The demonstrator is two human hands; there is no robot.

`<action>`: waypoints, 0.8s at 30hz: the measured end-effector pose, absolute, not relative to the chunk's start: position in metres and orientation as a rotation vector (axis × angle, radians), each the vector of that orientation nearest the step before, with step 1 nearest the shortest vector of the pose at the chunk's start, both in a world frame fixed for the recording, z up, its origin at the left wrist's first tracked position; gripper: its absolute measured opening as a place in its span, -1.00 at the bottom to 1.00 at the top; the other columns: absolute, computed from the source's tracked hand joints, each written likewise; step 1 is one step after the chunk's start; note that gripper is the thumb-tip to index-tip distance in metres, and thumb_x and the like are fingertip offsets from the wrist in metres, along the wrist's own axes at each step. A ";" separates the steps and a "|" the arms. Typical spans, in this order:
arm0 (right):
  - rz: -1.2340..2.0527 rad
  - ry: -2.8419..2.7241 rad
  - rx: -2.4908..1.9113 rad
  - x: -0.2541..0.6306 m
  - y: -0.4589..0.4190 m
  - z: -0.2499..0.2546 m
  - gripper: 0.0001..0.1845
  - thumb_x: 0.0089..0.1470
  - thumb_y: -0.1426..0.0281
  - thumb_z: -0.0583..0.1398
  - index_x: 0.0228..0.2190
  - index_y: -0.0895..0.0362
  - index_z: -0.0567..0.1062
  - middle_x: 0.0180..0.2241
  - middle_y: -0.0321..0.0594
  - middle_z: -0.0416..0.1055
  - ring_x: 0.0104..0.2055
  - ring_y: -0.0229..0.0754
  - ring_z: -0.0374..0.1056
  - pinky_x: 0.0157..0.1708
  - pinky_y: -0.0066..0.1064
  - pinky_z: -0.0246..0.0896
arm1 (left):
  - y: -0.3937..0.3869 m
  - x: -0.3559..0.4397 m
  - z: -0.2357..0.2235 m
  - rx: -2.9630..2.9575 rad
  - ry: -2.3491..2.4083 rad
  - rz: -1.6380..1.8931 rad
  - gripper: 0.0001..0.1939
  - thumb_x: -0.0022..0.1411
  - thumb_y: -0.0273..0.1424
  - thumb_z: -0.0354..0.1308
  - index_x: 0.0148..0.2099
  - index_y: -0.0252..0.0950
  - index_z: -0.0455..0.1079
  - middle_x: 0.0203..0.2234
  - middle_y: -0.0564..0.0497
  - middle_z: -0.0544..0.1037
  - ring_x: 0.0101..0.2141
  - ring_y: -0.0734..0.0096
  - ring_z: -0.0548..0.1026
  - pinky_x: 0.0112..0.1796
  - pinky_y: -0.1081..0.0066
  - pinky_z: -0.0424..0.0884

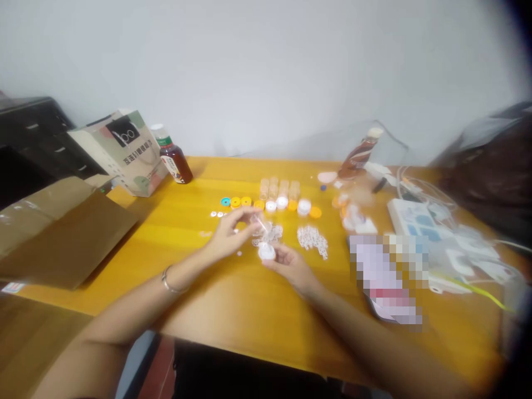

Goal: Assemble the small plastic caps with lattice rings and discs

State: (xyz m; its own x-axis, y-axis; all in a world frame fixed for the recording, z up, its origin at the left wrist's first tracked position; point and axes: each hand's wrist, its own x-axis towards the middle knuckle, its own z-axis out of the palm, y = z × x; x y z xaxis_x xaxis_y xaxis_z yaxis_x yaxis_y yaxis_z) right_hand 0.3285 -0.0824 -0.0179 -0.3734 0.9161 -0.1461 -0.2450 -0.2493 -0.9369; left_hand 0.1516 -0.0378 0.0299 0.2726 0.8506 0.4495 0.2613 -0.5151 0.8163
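My left hand (228,233) hovers over the yellow table (233,299) with its fingers curled in a pinch; what they hold is too small and blurred to name. A bracelet is on that wrist. My right hand (288,263) is closed around a small white round cap or container (266,252). Just beyond both hands lies a heap of small white pieces (268,233), and a second heap (312,240) lies to the right.
A row of orange, yellow and teal caps (241,201) and small vials (279,189) stands behind. Two dark bottles (174,158) (357,155), a paper bag (124,149), cardboard (62,233), a power strip (415,219) with cables and plastic bags crowd the sides.
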 end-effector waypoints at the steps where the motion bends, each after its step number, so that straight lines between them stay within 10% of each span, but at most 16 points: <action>1: 1.756 -1.149 -0.929 0.328 -0.083 -0.018 -0.56 -0.27 0.40 0.35 -0.24 0.08 0.46 -0.24 -0.27 0.49 -0.21 -0.22 0.38 -0.05 -0.26 0.18 | -0.049 0.150 0.028 1.957 0.987 1.233 -0.69 0.13 -0.37 0.14 -0.05 -0.29 0.33 -0.24 -0.09 0.48 -0.24 0.38 0.44 -0.16 0.34 0.36; 24: 1.694 -1.325 -0.937 0.329 -0.087 -0.007 -0.70 -0.15 0.40 0.28 -0.27 0.08 0.51 -0.33 -0.32 0.47 -0.35 -0.29 0.32 -0.30 -0.43 0.20 | -0.075 0.145 0.014 2.048 1.027 1.028 -0.70 0.12 -0.34 0.15 -0.08 -0.30 0.34 -0.23 -0.10 0.48 -0.26 0.41 0.44 -0.19 0.36 0.37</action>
State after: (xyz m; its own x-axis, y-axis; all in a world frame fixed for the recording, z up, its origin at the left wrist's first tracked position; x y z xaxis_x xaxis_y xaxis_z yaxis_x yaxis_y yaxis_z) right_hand 0.3293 -0.0869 -0.0074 -0.4289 0.8992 -0.0869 -0.1320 -0.1576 -0.9786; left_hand 0.1452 -0.0753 0.0137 0.3947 0.8443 0.3625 0.3615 -0.5054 0.7835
